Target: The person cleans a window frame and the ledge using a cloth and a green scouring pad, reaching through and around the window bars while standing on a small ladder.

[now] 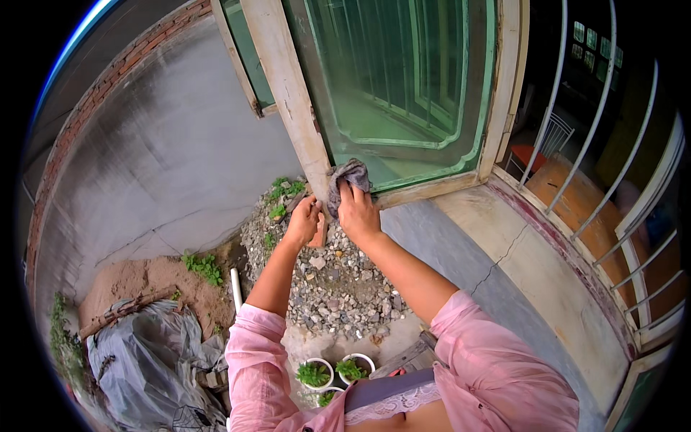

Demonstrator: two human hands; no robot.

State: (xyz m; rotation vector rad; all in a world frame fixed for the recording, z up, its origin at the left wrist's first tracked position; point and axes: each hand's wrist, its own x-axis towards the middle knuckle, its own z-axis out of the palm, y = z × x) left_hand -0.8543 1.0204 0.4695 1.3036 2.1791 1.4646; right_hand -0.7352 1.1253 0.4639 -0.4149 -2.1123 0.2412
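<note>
My right hand (358, 213) presses a crumpled grey cloth (350, 181) against the lower left corner of an opened window sash. The sash has a worn, pale wooden frame (291, 81) with chipped paint and a green-tinted glass pane (399, 86). Close by on the left, my left hand (305, 218) is at the frame's bottom corner, its fingers curled by the wood. Whether those fingers grip the frame cannot be told. Part of the cloth is hidden under my right fingers.
White metal bars (588, 124) cover the window opening at right, above a cracked concrete sill (513, 254). Below lie a gravel heap (345, 291), a brick (318, 232) and potted plants (314, 373). At left are a grey wall (162, 146), a sand pile (146, 275) and plastic sheeting (146, 351).
</note>
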